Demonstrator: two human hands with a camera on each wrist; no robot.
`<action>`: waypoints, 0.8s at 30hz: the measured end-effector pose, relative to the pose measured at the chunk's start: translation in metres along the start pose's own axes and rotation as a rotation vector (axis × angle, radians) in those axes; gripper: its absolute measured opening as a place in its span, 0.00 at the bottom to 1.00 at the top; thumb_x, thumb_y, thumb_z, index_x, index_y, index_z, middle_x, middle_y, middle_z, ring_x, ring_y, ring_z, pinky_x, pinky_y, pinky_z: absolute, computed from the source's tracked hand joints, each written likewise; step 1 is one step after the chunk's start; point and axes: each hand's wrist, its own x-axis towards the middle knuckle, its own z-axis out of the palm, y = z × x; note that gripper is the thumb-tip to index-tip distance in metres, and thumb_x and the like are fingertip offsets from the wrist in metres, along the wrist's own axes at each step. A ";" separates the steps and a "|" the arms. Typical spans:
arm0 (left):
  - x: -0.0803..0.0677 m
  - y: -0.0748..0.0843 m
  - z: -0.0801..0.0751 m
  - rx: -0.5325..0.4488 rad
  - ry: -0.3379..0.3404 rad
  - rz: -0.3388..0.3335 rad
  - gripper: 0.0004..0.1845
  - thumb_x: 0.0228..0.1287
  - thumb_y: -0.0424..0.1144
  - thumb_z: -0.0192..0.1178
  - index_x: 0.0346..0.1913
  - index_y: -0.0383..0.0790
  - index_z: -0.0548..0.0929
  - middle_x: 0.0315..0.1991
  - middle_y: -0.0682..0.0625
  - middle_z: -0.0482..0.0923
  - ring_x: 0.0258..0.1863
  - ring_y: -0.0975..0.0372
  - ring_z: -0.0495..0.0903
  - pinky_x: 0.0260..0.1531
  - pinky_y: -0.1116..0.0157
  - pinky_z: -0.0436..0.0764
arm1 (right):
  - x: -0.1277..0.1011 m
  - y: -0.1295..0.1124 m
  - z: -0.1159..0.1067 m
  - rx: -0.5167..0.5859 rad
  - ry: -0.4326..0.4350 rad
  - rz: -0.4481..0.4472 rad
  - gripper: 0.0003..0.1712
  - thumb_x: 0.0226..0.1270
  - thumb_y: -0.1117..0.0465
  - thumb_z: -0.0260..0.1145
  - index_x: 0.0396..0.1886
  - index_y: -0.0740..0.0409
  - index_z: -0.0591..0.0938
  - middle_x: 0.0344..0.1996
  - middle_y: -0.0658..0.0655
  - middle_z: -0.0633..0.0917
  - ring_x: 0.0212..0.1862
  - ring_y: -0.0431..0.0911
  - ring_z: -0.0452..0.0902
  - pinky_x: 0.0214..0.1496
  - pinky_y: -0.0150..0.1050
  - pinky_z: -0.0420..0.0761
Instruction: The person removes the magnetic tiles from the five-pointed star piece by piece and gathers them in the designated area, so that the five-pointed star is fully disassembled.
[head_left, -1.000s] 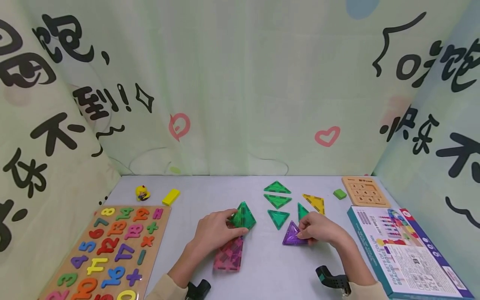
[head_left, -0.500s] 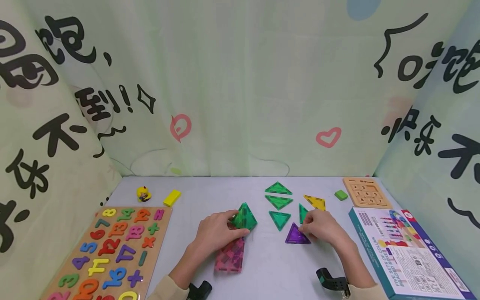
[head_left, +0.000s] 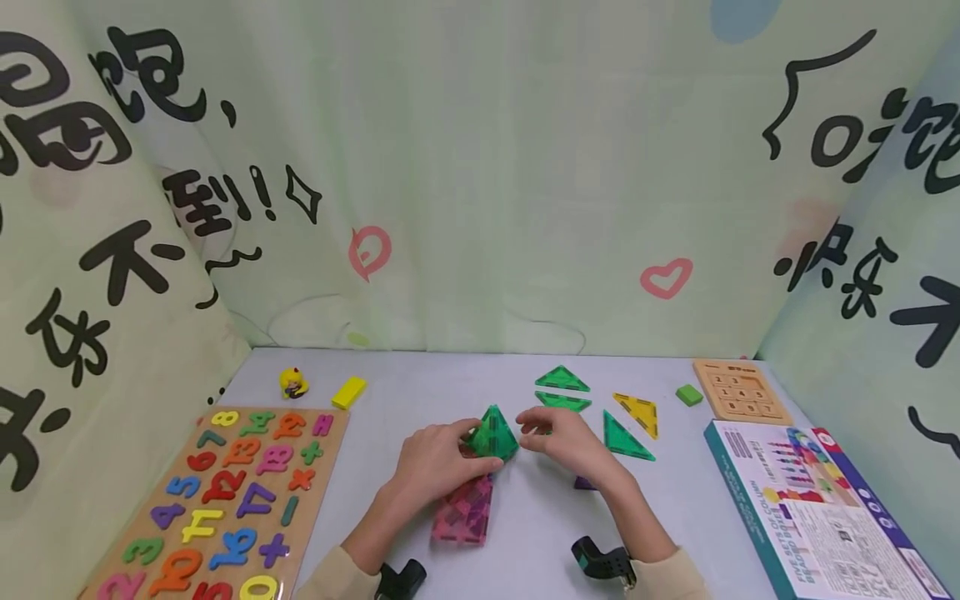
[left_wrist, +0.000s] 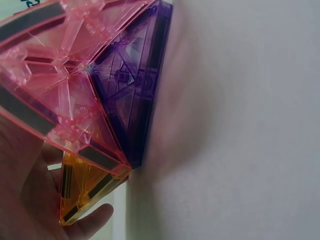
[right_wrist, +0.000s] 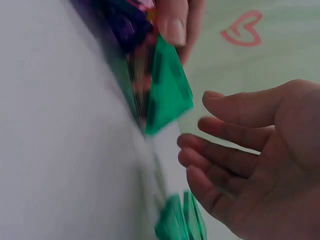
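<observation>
My left hand (head_left: 450, 450) holds a small green tile pyramid (head_left: 493, 433) standing on the grey table (head_left: 420, 392), above flat pink tiles (head_left: 465, 508). Seen from the left wrist, pink (left_wrist: 55, 85), purple (left_wrist: 132, 85) and orange tiles (left_wrist: 82, 187) join beside my palm (left_wrist: 25, 200). My right hand (head_left: 551, 433) hovers open just right of the pyramid with fingers extended (right_wrist: 225, 145) toward a green tile (right_wrist: 167, 90); it holds nothing. A purple triangle (head_left: 583, 483) lies partly hidden under my right forearm.
Loose green triangles (head_left: 561, 379) (head_left: 626, 437) and a yellow one (head_left: 637, 412) lie behind and to the right. A number puzzle board (head_left: 225, 492) is at the left, a boxed game (head_left: 810, 508) and a wooden number board (head_left: 741, 392) at the right. A yellow block (head_left: 348, 392) sits far left.
My right hand let go of the purple triangle and moved left to the green pyramid. The left hand stayed on the pyramid.
</observation>
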 end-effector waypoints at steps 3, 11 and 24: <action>0.000 0.001 0.000 -0.001 0.012 0.003 0.39 0.50 0.74 0.63 0.59 0.52 0.82 0.33 0.57 0.86 0.30 0.68 0.77 0.29 0.66 0.72 | 0.009 -0.010 0.013 0.019 -0.023 0.024 0.24 0.64 0.62 0.69 0.60 0.60 0.80 0.49 0.59 0.86 0.51 0.51 0.82 0.51 0.47 0.82; 0.001 0.000 0.000 0.028 0.032 0.010 0.40 0.49 0.74 0.64 0.59 0.51 0.83 0.29 0.58 0.84 0.25 0.68 0.71 0.24 0.68 0.68 | 0.017 -0.019 0.025 0.003 0.047 0.058 0.26 0.60 0.62 0.72 0.58 0.61 0.80 0.42 0.60 0.85 0.43 0.50 0.81 0.43 0.46 0.81; 0.001 0.000 0.001 0.045 0.033 0.033 0.37 0.49 0.72 0.65 0.57 0.52 0.84 0.25 0.62 0.79 0.22 0.68 0.69 0.22 0.68 0.64 | 0.027 -0.010 0.009 0.537 0.134 0.120 0.17 0.64 0.67 0.67 0.52 0.67 0.80 0.33 0.55 0.84 0.35 0.42 0.80 0.44 0.40 0.82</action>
